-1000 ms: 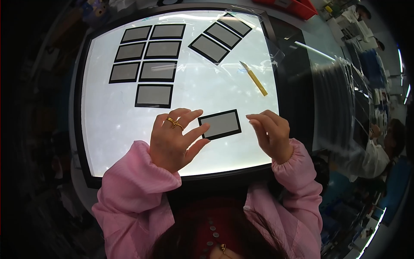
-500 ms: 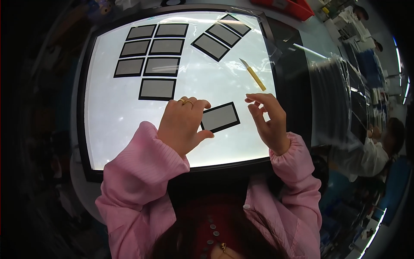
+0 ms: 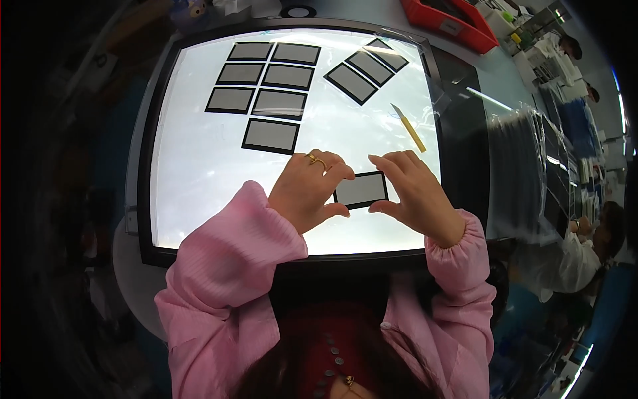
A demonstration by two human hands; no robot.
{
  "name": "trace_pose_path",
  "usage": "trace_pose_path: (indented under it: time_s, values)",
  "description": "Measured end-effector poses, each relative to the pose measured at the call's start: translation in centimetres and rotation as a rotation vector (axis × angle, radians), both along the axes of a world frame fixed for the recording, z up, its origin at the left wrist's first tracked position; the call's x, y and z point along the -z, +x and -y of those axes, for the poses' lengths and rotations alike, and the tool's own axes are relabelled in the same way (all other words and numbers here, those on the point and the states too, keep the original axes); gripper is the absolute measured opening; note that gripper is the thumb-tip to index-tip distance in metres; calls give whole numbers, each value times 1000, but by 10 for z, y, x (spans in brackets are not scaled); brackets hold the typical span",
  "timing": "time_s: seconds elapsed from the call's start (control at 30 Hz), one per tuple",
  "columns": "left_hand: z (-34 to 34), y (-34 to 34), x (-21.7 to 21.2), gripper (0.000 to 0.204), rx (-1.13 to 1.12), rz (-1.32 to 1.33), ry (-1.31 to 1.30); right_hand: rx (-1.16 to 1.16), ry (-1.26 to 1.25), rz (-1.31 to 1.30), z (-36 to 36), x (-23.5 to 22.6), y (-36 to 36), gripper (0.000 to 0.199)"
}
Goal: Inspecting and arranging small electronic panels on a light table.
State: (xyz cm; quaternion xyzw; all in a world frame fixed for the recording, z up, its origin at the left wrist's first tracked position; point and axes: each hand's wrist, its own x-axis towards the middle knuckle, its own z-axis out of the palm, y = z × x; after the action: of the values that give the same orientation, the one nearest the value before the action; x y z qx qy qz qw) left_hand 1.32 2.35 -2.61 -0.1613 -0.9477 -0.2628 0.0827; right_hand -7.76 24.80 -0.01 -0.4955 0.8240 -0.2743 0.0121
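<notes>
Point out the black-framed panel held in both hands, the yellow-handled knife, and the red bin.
black-framed panel (image 3: 361, 189), head view, its grey centre.
yellow-handled knife (image 3: 415, 136), head view, mid-handle.
red bin (image 3: 446, 24), head view, its near wall.

My left hand (image 3: 309, 193) sits just left of the small dark-framed panel (image 3: 361, 189), fingers curled, with the thumb under the panel's lower left corner and the fingertips on its left edge. A gold ring shows on one finger. My right hand (image 3: 415, 196) mirrors it on the panel's right side, index finger arched over the top right corner and thumb pressed at the lower right corner. Both wrists bend inward toward the panel. My forearms, in pink sleeves, come up from below and angle toward each other.
</notes>
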Motion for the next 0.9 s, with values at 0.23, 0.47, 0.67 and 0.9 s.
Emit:
trace_pose_path:
  time_s: [0.23, 0.47, 0.67, 0.9]
  values:
    - [87, 6, 3, 44, -283, -143, 101, 40, 274, 87, 2, -2, -5, 55]
    - [119, 67, 13, 65, -417, 41, -412, 232, -139, 553, -18, 17, -16, 29]
    - [42, 104, -17, 64, -312, 86, -348, 242, -318, 960, -13, 1, -15, 24]
    - [52, 83, -24, 31, -399, 577, 1095, -123, -60, 1208, 61, -4, 18, 41]
